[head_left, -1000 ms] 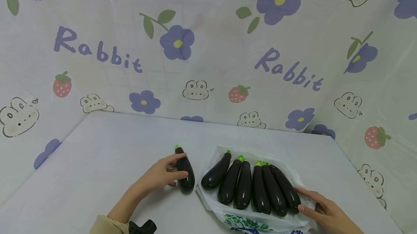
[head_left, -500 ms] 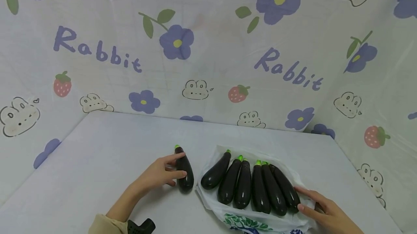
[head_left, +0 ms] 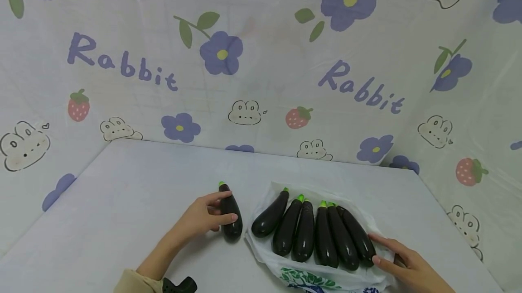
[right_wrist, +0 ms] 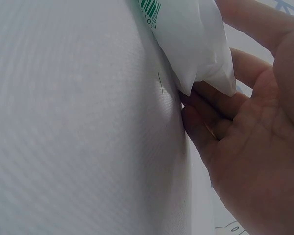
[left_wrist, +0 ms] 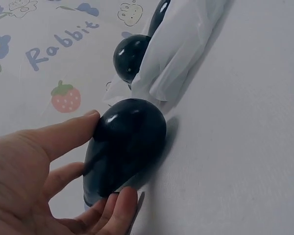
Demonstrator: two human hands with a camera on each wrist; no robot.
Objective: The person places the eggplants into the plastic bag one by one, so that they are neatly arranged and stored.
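Note:
In the head view, a dark, glossy eggplant (head_left: 232, 232) with a green stem end lies left of the white plastic bag (head_left: 265, 256). My left hand (head_left: 200, 216) grips it from the left; the left wrist view has the thumb on one side of the eggplant (left_wrist: 130, 127) and fingertips on the other. Several more eggplants (head_left: 305, 234) lie side by side on the bag. My right hand (head_left: 412, 266) rests at the bag's right edge, index finger and thumb touching the rightmost eggplant (head_left: 359, 236). In the right wrist view, its lower fingers are bent beside the bag (right_wrist: 196, 44).
The white tabletop (head_left: 134, 202) spreads beneath everything. Behind it hangs a cloth (head_left: 261, 75) printed with flowers, rabbits and strawberries. A black device (head_left: 179, 285) sits at my left wrist, below a beige sleeve (head_left: 138, 281).
Both hands stay almost still over the last second. The left hand's eggplant has shifted very slightly to the left; those on the bag keep their places.

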